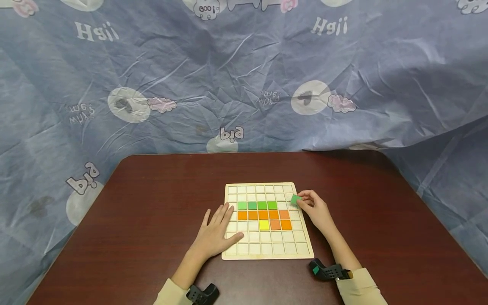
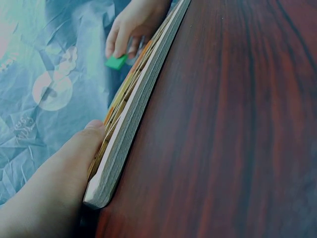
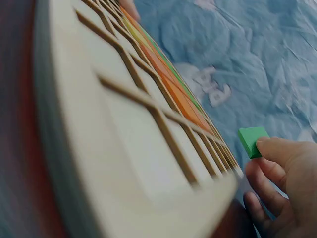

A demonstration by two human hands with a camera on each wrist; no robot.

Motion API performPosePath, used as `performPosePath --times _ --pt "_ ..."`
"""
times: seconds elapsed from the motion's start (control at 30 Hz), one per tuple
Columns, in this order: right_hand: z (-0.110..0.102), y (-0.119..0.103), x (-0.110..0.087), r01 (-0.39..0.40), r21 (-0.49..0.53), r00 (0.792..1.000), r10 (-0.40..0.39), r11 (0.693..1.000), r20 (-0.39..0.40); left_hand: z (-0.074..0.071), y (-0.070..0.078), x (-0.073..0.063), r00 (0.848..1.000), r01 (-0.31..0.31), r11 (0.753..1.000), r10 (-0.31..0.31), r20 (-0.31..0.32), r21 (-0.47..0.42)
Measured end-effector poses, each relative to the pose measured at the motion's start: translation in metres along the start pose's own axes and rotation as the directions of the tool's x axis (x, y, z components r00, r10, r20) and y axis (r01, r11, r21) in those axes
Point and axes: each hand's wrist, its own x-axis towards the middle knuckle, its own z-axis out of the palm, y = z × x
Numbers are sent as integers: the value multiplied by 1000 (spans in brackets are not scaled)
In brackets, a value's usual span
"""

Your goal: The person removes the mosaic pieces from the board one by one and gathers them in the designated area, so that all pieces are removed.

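A pale wooden grid board [image 1: 267, 256] lies on the table. My left hand [image 1: 215, 233] rests on its left edge, fingers spread and straight; in the left wrist view the thumb [image 2: 89, 136] lies along the rim. Between thumb and fingers, my right hand [image 1: 318, 213] pinches a green square tile [image 1: 295, 199] over the board's upper right side. The right wrist view shows this tile [image 3: 252, 140] held tilted, apart from the grid. Several green tiles [image 1: 262, 205] form a row, above a row of orange tiles [image 1: 263, 215]. Below are a yellow tile [image 1: 264, 225] and two orange ones.
The board stands on a dark reddish-brown table [image 1: 152, 203], near its front. Behind the table hangs a blue printed cloth [image 1: 228, 84]. A black wrist strap device [image 1: 328, 271] sits on the right wrist, and another black device [image 1: 203, 294] on the left.
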Motion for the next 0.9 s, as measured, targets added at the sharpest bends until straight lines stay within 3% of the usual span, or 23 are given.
performPosePath --times 0.23,0.43,0.7,0.9 --pt "-25 15 -1 -8 -137 998 0 990 -60 0 0 0 1000 -2 1000 2 2 -3" --pt "-27 25 -2 12 -243 996 -33 970 -81 2 0 -1 1000 -1 1000 1 -2 -1" --pt "-23 26 -2 53 -283 994 -78 958 -75 2 -1 0 1000 -3 1000 3 -15 6" --pt "-23 26 -1 40 -306 996 -63 951 -67 2 -2 0 1000 -2 1000 2 0 2"
